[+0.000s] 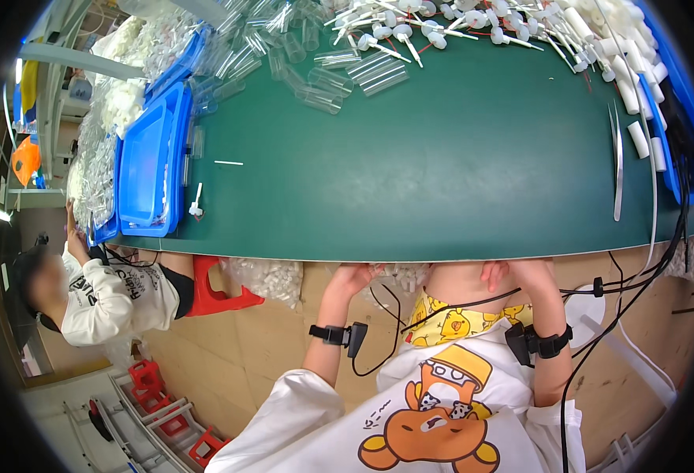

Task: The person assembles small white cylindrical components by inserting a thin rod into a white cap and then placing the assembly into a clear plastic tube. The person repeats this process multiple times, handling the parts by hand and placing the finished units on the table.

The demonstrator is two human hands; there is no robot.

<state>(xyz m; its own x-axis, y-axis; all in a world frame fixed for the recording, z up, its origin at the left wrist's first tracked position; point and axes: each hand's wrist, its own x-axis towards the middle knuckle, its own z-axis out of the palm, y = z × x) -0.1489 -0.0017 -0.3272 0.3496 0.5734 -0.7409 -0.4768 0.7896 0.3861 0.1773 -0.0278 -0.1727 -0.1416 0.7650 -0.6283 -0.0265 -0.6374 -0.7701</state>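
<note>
My left hand (353, 277) reaches up to the front edge of the green table (442, 173), above a bag of small white parts (272, 277) under the table. Its fingertips are hidden by the edge. My right hand (506, 273) rests against my bare knee just below the same edge, fingers loose, nothing seen in it. Both wrists wear black bands with cables. Far across the table lie clear plastic tubes (339, 75) and white plunger pieces (410, 35).
Blue trays (151, 165) stand at the table's left end, white cylinders (639, 87) at the right, long metal tweezers (617, 162) near them. Another person in a white top (114, 299) crouches at the left beside a red stool (213, 292). Black cables hang at the right.
</note>
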